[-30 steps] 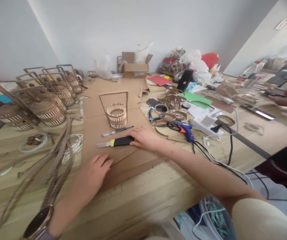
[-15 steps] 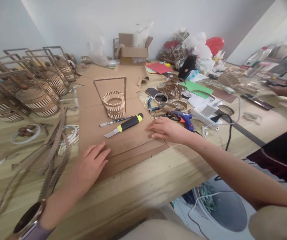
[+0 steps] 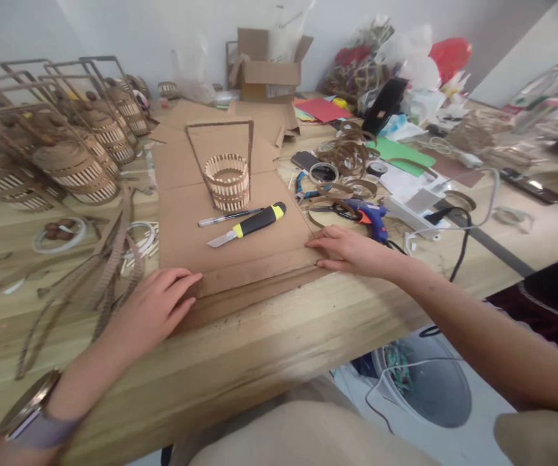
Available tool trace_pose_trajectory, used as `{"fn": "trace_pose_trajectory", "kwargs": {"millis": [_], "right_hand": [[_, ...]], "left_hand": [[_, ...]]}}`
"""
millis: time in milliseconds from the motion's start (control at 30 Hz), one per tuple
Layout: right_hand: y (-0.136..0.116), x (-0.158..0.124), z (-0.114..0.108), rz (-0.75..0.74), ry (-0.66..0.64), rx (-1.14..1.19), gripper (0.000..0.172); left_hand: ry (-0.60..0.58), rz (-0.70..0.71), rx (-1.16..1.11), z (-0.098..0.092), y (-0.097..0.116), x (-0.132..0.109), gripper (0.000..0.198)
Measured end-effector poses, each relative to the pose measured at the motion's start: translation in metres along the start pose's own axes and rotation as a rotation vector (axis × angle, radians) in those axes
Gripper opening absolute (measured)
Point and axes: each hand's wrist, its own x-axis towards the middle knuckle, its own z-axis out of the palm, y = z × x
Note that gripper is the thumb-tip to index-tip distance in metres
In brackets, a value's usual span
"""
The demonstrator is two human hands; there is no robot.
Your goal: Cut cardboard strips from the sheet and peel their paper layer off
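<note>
one cardboard strip (image 3: 254,270), in the head view, is held at both ends: the left hand (image 3: 155,305) has its fingers and thumb closed on the left end, and the right hand (image 3: 347,251) pinches the opposite end. the strip lies along the front of a cardboard sheet (image 3: 182,207) on the wooden table (image 3: 269,353). beyond it, a utility knife (image 3: 259,223) lies just beside a pen (image 3: 218,219), with a small handled basket (image 3: 228,184) standing upright behind them. a blue glue gun (image 3: 375,219) lies near the right hand, and lidded baskets (image 3: 78,171) crowd the table's left.
</note>
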Motion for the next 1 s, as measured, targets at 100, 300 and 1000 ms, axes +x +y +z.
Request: {"fn": "trace_pose_trajectory", "kwargs": {"millis": [100,300,1000], "right_hand": [[-0.001,-0.003,-0.002,0.013,-0.027,0.029,0.038],[-0.001,-0.009,0.001,0.032,-0.031,0.099,0.038],[0.012,-0.002,0.006,0.015,-0.018,0.108,0.05]], "left_hand": [[-0.013,-0.013,-0.019,-0.003,-0.003,-0.008,0.041],[-0.016,0.059,0.048,0.0,0.0,-0.028,0.048],[0.03,0.075,0.197,0.011,0.009,-0.015,0.054]]}}
